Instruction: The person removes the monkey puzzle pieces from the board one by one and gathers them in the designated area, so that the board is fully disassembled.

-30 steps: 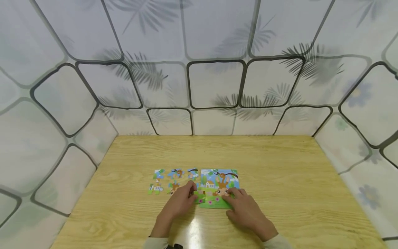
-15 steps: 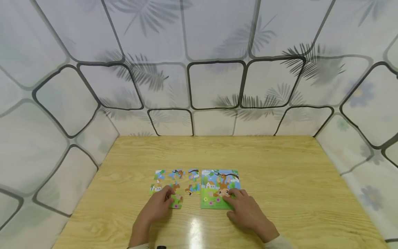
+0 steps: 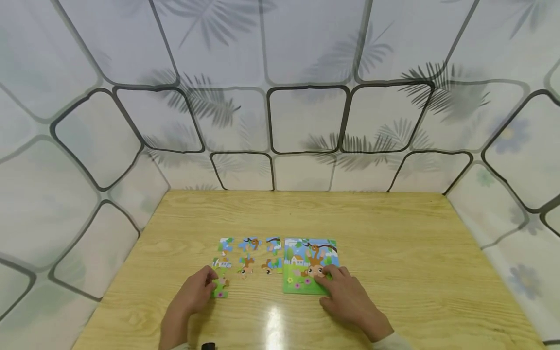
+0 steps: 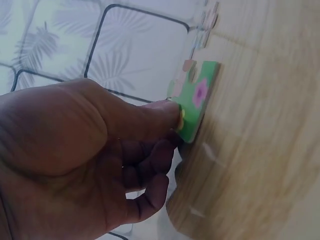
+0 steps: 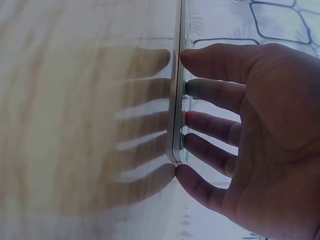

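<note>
My left hand point(image 3: 190, 294) pinches a green jigsaw piece point(image 3: 220, 293) with a pink flower, at the front left of the loose pieces. In the left wrist view, the thumb overlaps one corner of this piece point(image 4: 200, 94), close over the table. My right hand point(image 3: 347, 301) rests its fingertips on the lower right of a square picture board point(image 3: 294, 288) showing a monkey, a house and flowers. The right wrist view shows these fingers point(image 5: 212, 125) spread, touching the thin board point(image 5: 176, 100) from above; the little finger reaches just past its edge.
Several loose jigsaw pieces lie in spaced rows left of the board, among them a house piece point(image 3: 221, 263), monkey pieces point(image 3: 246, 266) and a branch piece point(image 3: 273, 244). The wooden table point(image 3: 393, 233) is bordered by patterned cloth walls point(image 3: 302, 121).
My left hand has moved left with the green piece, from beside the board to below the house piece. The right hand stays on the board.
</note>
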The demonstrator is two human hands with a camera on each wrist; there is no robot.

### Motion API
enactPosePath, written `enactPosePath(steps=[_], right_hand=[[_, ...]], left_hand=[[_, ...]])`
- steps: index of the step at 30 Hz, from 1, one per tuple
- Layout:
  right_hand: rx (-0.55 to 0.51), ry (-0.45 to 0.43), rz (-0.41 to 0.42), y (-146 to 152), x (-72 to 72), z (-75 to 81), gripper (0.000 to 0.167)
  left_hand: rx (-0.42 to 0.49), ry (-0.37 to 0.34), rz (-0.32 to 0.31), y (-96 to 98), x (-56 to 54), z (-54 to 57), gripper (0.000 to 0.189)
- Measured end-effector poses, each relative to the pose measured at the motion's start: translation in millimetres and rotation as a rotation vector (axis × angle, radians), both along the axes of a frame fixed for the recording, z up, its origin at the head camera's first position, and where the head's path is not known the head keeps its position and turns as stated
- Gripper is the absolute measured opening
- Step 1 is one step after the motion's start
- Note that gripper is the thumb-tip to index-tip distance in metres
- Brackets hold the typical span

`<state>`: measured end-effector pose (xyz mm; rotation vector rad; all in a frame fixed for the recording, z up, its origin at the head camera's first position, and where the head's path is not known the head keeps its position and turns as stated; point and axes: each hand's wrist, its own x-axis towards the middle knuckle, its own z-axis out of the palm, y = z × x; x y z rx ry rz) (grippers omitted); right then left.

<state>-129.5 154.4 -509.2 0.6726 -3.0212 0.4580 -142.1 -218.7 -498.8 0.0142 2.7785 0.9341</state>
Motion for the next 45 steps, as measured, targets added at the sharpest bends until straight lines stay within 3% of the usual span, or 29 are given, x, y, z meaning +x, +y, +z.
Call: enactPosePath(steps=[11,14,19,26,32,38,45], right_hand=[[0.013,0.016,-0.008,2,-2.0,-1.5,0.048],[0.018,0.025,-0.011,3,-1.8,-1.1,0.048],[0.018,0.025,-0.004,3,-1.4,-0.6,0.048],[-0.037,-0.027,-0.009,4,-1.1,-0.6,0.048],[-0.102,-0.034,-0.046,2,-1.2,-2.7,0.044],[-0.093,-0.041,-0.182,5,-3.5,-3.3,0.035],[-0.044,-0.032,-0.237,8,-2.7,-1.8,0.039]], left_hand=[[-0.116,0.000,0.011,-6.4,-0.9,-2.3,0.017],[-0.096,0.007,0.036,-3.0,-1.6,-1.9,0.015],[-0.025,0.109,0.049,14.8,-3.6,-2.5,0.015],[0.037,0.299,-0.089,68.0,-9.5,-10.3,0.008],[-0.024,0.319,-0.202,105.9,-8.9,-13.2,0.010],[-0.111,0.337,-0.300,137.1,-9.4,-15.6,0.015],[-0.131,0.349,-0.342,161.2,-12.5,-19.5,0.026]])
